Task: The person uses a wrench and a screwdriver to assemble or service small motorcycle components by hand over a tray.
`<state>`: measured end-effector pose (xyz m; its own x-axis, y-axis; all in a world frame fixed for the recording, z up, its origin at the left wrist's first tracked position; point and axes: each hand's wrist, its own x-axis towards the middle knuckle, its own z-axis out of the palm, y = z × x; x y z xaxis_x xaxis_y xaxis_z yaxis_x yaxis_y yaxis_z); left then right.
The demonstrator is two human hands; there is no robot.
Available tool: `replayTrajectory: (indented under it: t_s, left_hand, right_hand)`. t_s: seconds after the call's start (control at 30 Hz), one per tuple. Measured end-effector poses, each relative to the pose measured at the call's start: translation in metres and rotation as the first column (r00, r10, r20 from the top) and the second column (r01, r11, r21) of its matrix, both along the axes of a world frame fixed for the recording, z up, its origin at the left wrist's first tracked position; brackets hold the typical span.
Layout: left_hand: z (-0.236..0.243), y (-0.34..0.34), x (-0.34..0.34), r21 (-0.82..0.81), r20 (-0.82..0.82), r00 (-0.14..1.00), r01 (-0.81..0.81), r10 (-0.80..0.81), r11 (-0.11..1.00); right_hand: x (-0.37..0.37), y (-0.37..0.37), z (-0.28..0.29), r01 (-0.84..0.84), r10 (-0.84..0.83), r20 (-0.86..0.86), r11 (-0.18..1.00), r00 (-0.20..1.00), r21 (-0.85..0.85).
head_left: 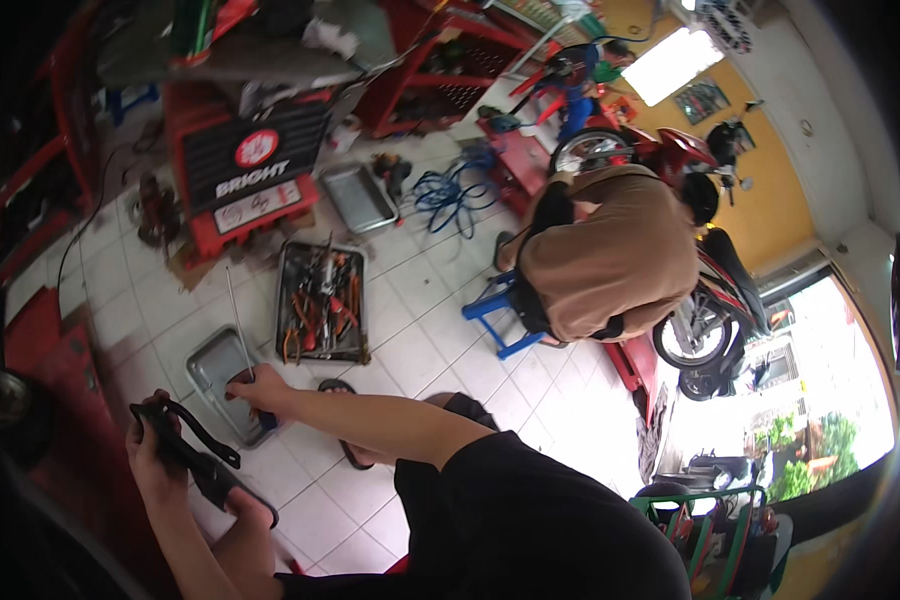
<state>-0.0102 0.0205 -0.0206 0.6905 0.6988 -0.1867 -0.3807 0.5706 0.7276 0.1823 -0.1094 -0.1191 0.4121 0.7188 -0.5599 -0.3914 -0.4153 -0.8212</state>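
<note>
- One tool tray (281,295), crowded with hand tools, lies on the floor ahead of you.
- Nearer you, a smaller metal tray (213,372) sits below your right hand (254,391).
- Your left hand (152,455) is curled around a black part (202,436) with a curved strip, held up left of that tray.
- Your right fingers are closed on a screwdriver (235,315), shaft pointing away, tip apart from the part. This looks like readying tool and part; working on it would call for turning the tip inward and a steady left grip.
</note>
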Motion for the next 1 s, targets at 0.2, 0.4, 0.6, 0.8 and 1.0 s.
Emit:
replayTrajectory:
  t_s: [0.2, 0.4, 0.6, 0.8, 1.0]
  left_hand:
    - [-0.009, -0.058, 0.031, -0.021, 0.203, 0.952, 0.238, -0.229, 0.971]
    - [0.009, -0.058, 0.018, 0.014, 0.462, 0.836, 0.327, -0.296, 0.945]
    - [0.038, -0.088, 0.060, 0.066, 0.509, 0.736, 0.485, -0.447, 0.872]
    - [0.047, -0.071, 0.032, 0.117, 0.292, 0.856, 0.412, -0.428, 0.904]
    - [0.047, -0.072, 0.039, 0.147, 0.241, 0.852, 0.442, -0.466, 0.885]
  right_hand:
    - [0.010, -0.091, 0.152, 0.222, -0.189, -0.148, 0.941, 0.971, 0.257]
    - [-0.016, -0.080, 0.186, 0.176, -0.112, -0.197, 0.920, 0.974, 0.351]
    - [0.002, -0.105, 0.187, 0.128, -0.137, -0.008, 0.905, 0.991, 0.405]
    - [-0.026, -0.086, 0.182, 0.070, -0.079, 0.006, 0.916, 0.997, 0.394]
    - [-0.028, -0.091, 0.179, 0.181, -0.151, -0.107, 0.903, 0.983, 0.390]
